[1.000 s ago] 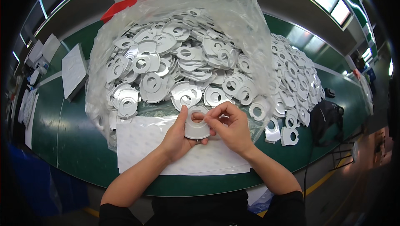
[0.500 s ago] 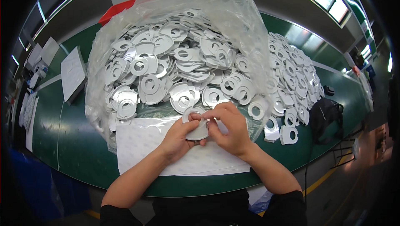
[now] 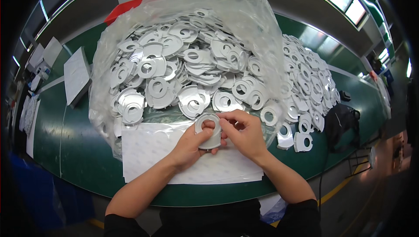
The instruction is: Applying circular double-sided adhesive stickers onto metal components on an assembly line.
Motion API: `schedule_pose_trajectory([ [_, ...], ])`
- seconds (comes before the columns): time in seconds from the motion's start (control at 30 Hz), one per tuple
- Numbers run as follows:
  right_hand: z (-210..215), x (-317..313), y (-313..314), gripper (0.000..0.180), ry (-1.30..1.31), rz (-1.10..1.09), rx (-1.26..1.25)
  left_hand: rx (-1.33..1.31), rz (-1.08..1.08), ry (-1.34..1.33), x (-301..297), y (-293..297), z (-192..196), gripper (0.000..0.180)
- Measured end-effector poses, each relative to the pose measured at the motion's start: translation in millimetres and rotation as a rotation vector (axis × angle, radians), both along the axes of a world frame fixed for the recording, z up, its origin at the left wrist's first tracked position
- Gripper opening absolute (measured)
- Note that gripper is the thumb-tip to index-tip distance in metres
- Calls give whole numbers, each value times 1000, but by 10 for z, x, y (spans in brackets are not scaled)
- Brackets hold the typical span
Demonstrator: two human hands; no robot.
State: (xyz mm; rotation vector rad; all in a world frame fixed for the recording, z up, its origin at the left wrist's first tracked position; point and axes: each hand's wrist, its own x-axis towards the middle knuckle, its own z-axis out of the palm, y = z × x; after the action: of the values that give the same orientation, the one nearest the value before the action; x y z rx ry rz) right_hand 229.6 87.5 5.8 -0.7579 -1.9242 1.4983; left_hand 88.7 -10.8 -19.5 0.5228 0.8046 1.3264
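Far left of the bag (image 3: 183, 40), flat white stacks (image 3: 76, 75) are seen on the green tabletop (image 3: 65, 149), with a red piece (image 3: 124, 10) behind the bag's top. The clear bag is heaped with flat grey-white rings (image 3: 192, 71), each with a round hole. A white sheet (image 3: 148, 149) is spread just in front of the bag. One ring (image 3: 209, 131) is held above that sheet: the left hand (image 3: 192, 145) is closed on its lower edge, and the right hand (image 3: 244, 132) is pinched on its upper right rim. The ring is judged light, thin and slightly bendable, probably with a peel-off face, so it is best gripped by the outer edge. Right of the bag, more loose rings (image 3: 305, 88) are piled, with a dark object (image 3: 340, 123) beyond.
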Motion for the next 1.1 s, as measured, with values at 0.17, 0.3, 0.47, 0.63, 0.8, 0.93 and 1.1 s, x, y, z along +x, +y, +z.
schedule_pose_trajectory([
  [0.17,-49,9,23,13,16,-41,-66,22,-48,77,28,6,19,30],
  [0.3,-64,3,48,11,-12,-52,-35,69,-86,184,52,13,5,30],
  [0.47,16,-10,18,15,-61,-70,-82,68,-156,156,22,-7,-77,54],
  [0.63,10,-19,-12,24,-163,-115,23,-4,-146,203,63,-1,0,84],
  [0.8,-18,-38,-23,37,-263,-209,598,-13,-157,227,62,1,-2,84],
  [0.93,-2,-33,-29,43,-289,-209,760,-60,-134,188,54,10,42,81],
  [1.1,105,65,32,40,-335,-69,631,-108,-93,111,47,20,88,80],
])
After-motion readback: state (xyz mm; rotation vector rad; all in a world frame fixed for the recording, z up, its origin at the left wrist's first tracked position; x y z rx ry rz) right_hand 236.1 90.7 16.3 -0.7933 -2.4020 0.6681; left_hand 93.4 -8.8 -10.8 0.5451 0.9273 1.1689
